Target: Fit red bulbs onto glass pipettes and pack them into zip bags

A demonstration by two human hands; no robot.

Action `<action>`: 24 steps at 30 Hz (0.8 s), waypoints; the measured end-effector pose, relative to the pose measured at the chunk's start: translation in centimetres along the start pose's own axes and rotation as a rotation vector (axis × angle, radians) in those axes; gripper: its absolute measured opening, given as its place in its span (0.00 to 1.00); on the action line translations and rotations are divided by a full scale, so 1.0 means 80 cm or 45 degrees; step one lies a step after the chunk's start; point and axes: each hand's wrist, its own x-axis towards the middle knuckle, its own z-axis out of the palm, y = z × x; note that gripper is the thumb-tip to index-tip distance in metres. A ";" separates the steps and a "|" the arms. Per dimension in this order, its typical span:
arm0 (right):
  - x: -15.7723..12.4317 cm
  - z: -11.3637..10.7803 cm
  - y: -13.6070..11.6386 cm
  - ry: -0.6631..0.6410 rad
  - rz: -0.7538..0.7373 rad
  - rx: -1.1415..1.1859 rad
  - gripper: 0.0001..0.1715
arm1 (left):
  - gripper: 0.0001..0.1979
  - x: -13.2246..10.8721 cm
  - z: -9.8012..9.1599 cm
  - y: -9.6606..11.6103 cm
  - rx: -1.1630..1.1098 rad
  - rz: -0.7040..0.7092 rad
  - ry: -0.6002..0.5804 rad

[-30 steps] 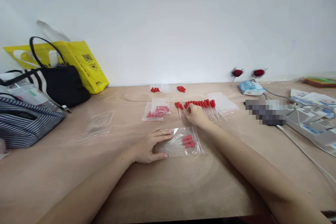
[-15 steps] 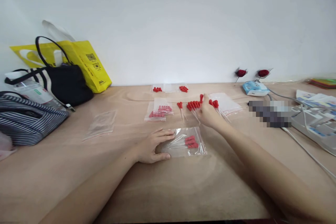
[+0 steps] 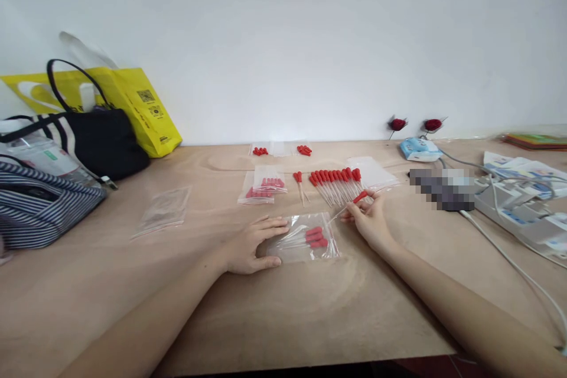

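Note:
A clear zip bag (image 3: 292,253) with a few red-topped droppers in it lies flat at the middle of the table. My left hand (image 3: 254,245) rests on the bag's left end, its fingers and thumb spread. Between the fingertips of my right hand (image 3: 370,221) is a red-topped dropper (image 3: 359,197), tilted, its thin clear tip pointing down-left at the bag's right edge. A row of several loose droppers (image 3: 334,177) lies just behind that hand. Left of the row are two droppers (image 3: 298,178) and two overlapping filled bags (image 3: 261,192).
Flat clear bags (image 3: 163,209) lie to the left, more bags (image 3: 372,172) behind the row. Two small bags with red tops (image 3: 279,147) lie by the wall. Handbags (image 3: 106,142) stand left; a wipes pack (image 3: 420,150), cables and a power strip (image 3: 518,209) are right.
My right hand has come back from the dropper row toward the bag's right edge with one dropper, now tilted lower. My left hand stays on the bag. The view has shifted slightly right.

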 end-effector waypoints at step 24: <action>-0.013 0.007 0.009 -0.564 -0.174 -0.606 0.15 | 0.31 0.002 -0.001 0.005 0.002 0.012 0.012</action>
